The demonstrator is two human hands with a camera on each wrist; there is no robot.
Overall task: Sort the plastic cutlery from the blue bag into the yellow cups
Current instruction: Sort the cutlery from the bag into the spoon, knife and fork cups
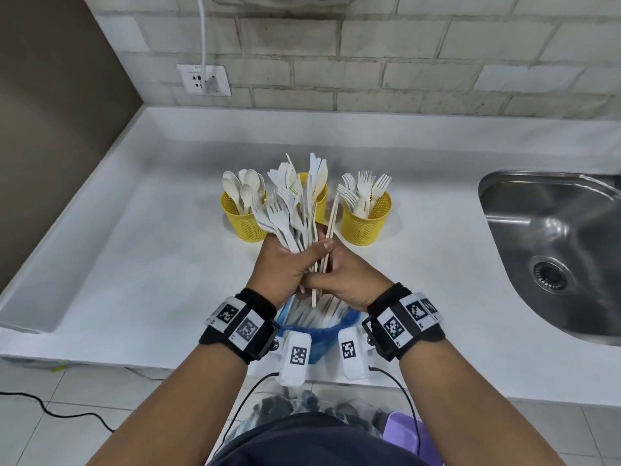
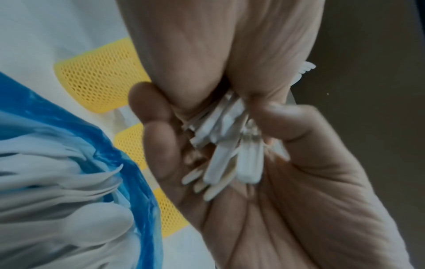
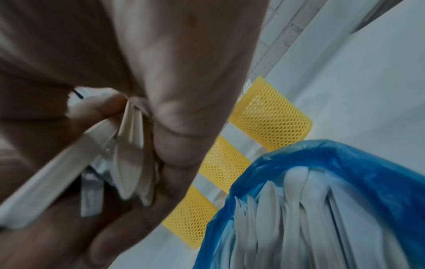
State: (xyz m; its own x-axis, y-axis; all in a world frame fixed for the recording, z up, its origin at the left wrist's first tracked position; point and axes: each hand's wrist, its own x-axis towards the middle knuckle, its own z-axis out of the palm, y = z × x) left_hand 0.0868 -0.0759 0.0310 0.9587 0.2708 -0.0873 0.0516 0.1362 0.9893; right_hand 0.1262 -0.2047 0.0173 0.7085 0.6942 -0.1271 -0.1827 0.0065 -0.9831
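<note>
Both hands meet above the blue bag [image 1: 349, 322] at the near edge of the tabletop [image 1: 134, 264]. The left hand [image 1: 285, 264] is wrapped round the handles of a mixed bundle of cutlery [image 1: 295, 203], heads fanned upward. The right hand [image 1: 342, 280] is curled against the same handles and pinches a single piece [image 1: 331, 223] standing slightly apart on the right.

Three yellow cups stand beyond: left cup [image 1: 243, 216] holds spoons, right cup [image 1: 366, 220] forks, and the middle cup [image 1: 319, 196] is largely hidden by the bundle. More cutlery remains in the bag.

Judgement: pieces are light, stiff and smooth, liable to slip or snag tines. Take each by the handle, drawing it lengthwise.
</note>
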